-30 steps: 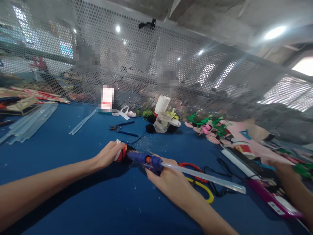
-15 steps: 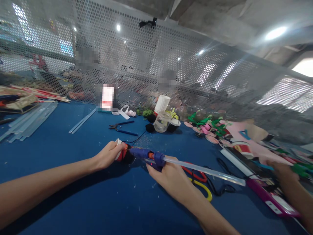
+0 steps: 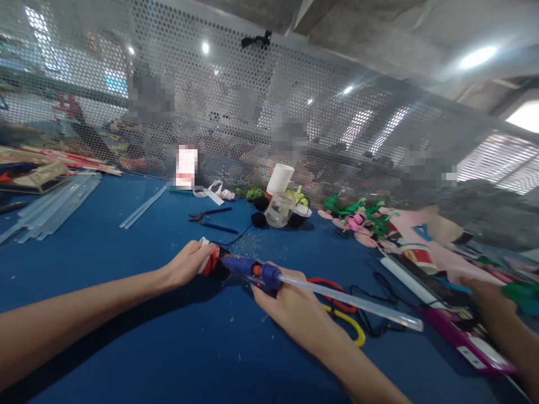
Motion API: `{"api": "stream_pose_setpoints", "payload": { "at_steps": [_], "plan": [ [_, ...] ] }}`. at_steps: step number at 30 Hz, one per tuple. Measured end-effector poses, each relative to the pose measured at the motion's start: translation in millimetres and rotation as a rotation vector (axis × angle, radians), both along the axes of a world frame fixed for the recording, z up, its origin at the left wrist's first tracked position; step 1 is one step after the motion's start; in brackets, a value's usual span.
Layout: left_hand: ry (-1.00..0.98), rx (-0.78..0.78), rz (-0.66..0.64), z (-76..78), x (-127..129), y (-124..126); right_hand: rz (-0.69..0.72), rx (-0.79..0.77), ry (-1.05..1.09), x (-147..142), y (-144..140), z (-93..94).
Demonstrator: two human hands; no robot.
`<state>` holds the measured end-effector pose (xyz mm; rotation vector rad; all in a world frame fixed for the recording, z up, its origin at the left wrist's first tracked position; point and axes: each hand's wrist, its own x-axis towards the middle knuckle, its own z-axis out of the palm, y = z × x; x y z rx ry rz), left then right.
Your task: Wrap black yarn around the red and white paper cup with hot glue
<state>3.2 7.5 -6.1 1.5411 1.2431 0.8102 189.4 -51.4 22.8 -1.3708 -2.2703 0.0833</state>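
Glue gun (image 3: 252, 270), low over the blue table (image 3: 105, 258), gripped in the right hand (image 3: 290, 306); left hand (image 3: 185, 266) pinches a small red-and-white piece (image 3: 209, 260) at its nozzle. Risk: hot glue burning nearby fingertips.

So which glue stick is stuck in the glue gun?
The long clear glue stick poking out behind the blue glue gun in the right hand. The other sticks lie loose, far left.

The glue gun (image 3: 248, 268) lies mid-table (image 3: 105, 264) between the left hand (image 3: 187, 265) and right hand (image 3: 295, 306) — pliers (image 3: 209, 220) and jar (image 3: 278, 210) behind, scissors (image 3: 341, 314) to its right, glue sticks (image 3: 50, 207) far left.
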Motion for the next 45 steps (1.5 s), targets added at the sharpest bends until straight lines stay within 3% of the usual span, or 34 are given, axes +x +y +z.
{"api": "stream_pose_setpoints", "payload": {
  "at_steps": [5, 12, 17, 19, 24, 33, 39, 41, 43, 45],
  "plan": [
    [-0.006, -0.026, 0.012, 1.8, 1, 0, 0.034, -0.025, 0.025, 2, -1, -6.0],
    [0.005, -0.028, 0.037, 4.4, 2, -1, -0.025, -0.089, 0.064, -2, -1, -3.4],
    [-0.023, -0.044, 0.038, 3.9, 2, 1, -0.166, -0.446, 0.361, 6, 4, 5.3],
    [-0.023, -0.053, 0.048, 4.0, 2, 0, -0.197, -0.521, 0.509, 15, 12, 6.9],
    [0.033, -0.040, 0.049, 4.0, 1, -2, -0.252, -0.343, 0.720, 41, 43, -4.3],
    [0.074, 0.063, -0.047, -6.1, -3, -1, -0.412, -0.448, 0.295, 55, 80, -35.2],
    [0.160, 0.135, -0.085, -2.2, -5, -4, -0.520, -0.277, 0.086, 53, 82, -28.8],
    [0.177, 0.166, -0.100, -0.2, -5, -6, -0.485, -0.194, 0.043, 42, 77, -19.4],
    [0.200, 0.200, -0.120, 0.9, -5, -8, -0.306, -0.149, 0.012, 26, 72, -9.6],
    [0.228, 0.251, -0.139, 1.3, -5, -9, -0.104, -0.242, 0.112, 7, 69, -2.6]
  ]
}}
